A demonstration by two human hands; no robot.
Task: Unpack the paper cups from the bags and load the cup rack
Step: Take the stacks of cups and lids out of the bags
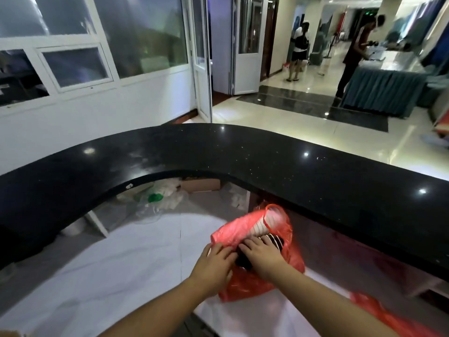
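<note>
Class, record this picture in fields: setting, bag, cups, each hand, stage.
setting: white worktop under a curved black counter
bag: red plastic bag, open, lying on the worktop
cups: white stack and dark stack inside the bag
left hand: grips the bag's edge
right hand: grips the dark stack
stage: cups not yet out; no rack visible

Curved glossy black counter (243,152) up front, white sheet (121,263) below it. Clear plastic junk with green lid (155,197), cardboard box (201,184) tucked underneath. White door (247,45) open, two people (300,47) (357,52) by blue-skirted table (384,88).
</note>
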